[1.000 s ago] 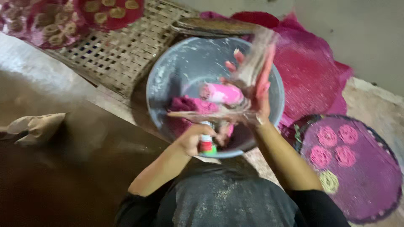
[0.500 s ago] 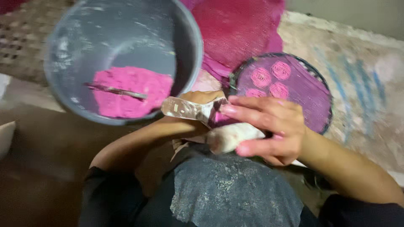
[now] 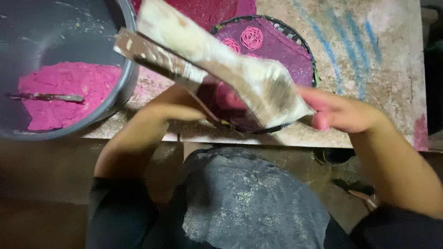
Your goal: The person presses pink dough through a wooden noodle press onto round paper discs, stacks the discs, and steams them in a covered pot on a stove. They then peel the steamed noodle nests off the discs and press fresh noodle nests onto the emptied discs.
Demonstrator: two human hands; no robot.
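1. Both hands are on one thing: a long see-through bag (image 3: 217, 64) with pale paste inside. The right hand (image 3: 344, 113) pinches the fat end of the bag, fingers closed on it. The left hand (image 3: 164, 113) sits under the middle of the bag; it is partly hidden, so I cannot tell how tight it grips.
2. That bag is up in the air, slanting from the top left down to the right, just above the round purple tray (image 3: 281, 50).
3. On the tray are pink swirly flowers (image 3: 251, 37). To squeeze more, I think it helps to hold the bag steady and press softly, so the paste comes out slowly.
4. Beside the tray, at the left edge of the surface (image 3: 369, 78), is a big grey bowl (image 3: 127, 87) with pink paste (image 3: 69, 92) and a thin stick (image 3: 46, 97) lying in it.
5. Keep the bag's end from bumping the bowl or the flowers, which look easy to smear.
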